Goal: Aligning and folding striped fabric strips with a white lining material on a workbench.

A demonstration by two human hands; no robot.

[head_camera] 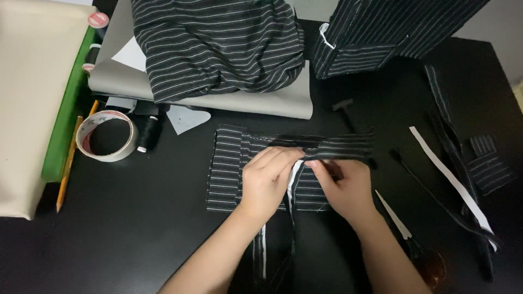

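Note:
A flat piece of black fabric with thin white stripes [229,169] lies on the black table [136,228] in front of me. My left hand [268,179] and my right hand [343,185] meet over its middle, fingertips pinching a narrow black-and-white strip [292,188] that runs from the piece's upper edge down toward me between my forearms. A folded striped band [343,146] lies along the top edge, just above my right fingers.
A tape roll [106,136], a black thread spool [147,133] and a pencil [68,169] lie at the left by a beige and green board [32,109]. Bunched striped fabric [218,43] rests on grey sheet at the back. White and striped strips [447,169] lie at right.

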